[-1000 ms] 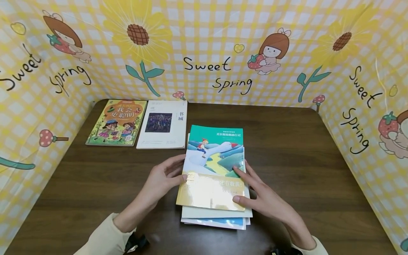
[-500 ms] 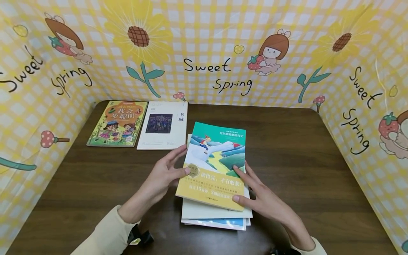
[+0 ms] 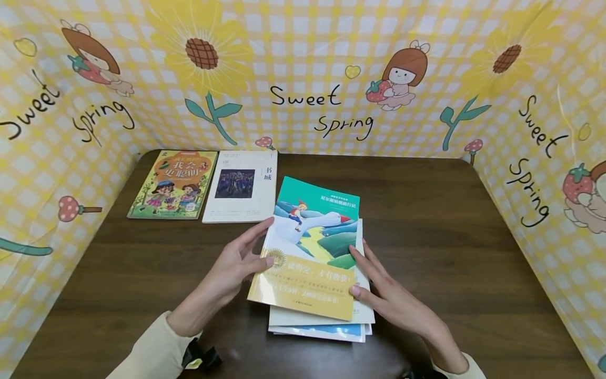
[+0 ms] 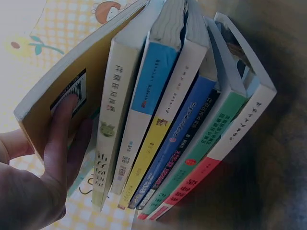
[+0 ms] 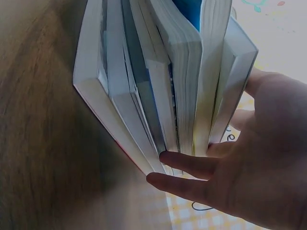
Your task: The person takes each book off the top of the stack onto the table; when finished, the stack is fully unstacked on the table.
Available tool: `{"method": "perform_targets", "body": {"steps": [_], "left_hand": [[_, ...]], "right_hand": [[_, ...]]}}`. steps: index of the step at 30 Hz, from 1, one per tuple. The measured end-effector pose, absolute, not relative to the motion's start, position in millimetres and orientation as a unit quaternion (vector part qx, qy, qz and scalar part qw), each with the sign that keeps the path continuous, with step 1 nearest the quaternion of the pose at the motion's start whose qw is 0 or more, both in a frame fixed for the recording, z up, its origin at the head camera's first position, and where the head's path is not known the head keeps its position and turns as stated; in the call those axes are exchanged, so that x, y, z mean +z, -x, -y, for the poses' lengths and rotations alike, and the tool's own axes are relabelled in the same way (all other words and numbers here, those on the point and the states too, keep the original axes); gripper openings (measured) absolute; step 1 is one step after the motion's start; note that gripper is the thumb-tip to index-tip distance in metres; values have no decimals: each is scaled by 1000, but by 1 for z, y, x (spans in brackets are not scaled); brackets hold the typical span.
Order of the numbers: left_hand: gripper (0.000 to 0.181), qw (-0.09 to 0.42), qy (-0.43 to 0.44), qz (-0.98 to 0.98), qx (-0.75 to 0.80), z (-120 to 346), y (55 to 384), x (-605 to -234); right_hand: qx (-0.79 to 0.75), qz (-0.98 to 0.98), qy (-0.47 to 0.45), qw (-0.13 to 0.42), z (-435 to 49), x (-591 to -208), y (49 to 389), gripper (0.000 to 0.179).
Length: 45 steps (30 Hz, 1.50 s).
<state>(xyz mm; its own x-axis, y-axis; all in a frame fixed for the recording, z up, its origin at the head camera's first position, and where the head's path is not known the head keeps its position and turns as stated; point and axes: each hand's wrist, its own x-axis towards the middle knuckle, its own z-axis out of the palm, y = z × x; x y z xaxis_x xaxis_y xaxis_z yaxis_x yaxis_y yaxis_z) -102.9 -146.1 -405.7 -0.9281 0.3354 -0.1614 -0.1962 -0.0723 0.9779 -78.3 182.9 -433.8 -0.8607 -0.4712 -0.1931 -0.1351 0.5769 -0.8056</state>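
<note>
A paperback with a green, blue and yellow cover lies askew on top of a stack of several books. My left hand grips its left edge, thumb on the cover and fingers underneath. In the left wrist view those fingers press against the back cover beside a barcode, and that side is lifted off the book below. My right hand rests along the stack's right side, thumb at the paperback's right edge. The right wrist view shows its fingers extended against the books' page edges.
Two books lie side by side at the table's back left: a colourful children's book and a white book with a dark picture. A yellow checked cloth walls the dark wooden table at the back and both sides.
The top paperback has slid left and turned slightly clockwise, with my left hand moving along. My right hand has barely moved; its thumb now sits at the book's edge rather than on its cover.
</note>
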Motion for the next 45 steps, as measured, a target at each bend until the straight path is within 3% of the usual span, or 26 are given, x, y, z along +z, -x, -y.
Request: {"method": "perform_targets", "body": {"steps": [11,22,45], "left_hand": [[76,125,-84,-650,745,170,97,-397],[81,54,-69,-633,770,191,119,-380],[79,54,12,-608,792,184,199,-375]], "right_hand": [[-401,-879,180,184,-188,-432,79,76],[-422,-864,208,181,-192,-431,79,80],[-427,-862,205,181,-190,-434,78,79]]}}
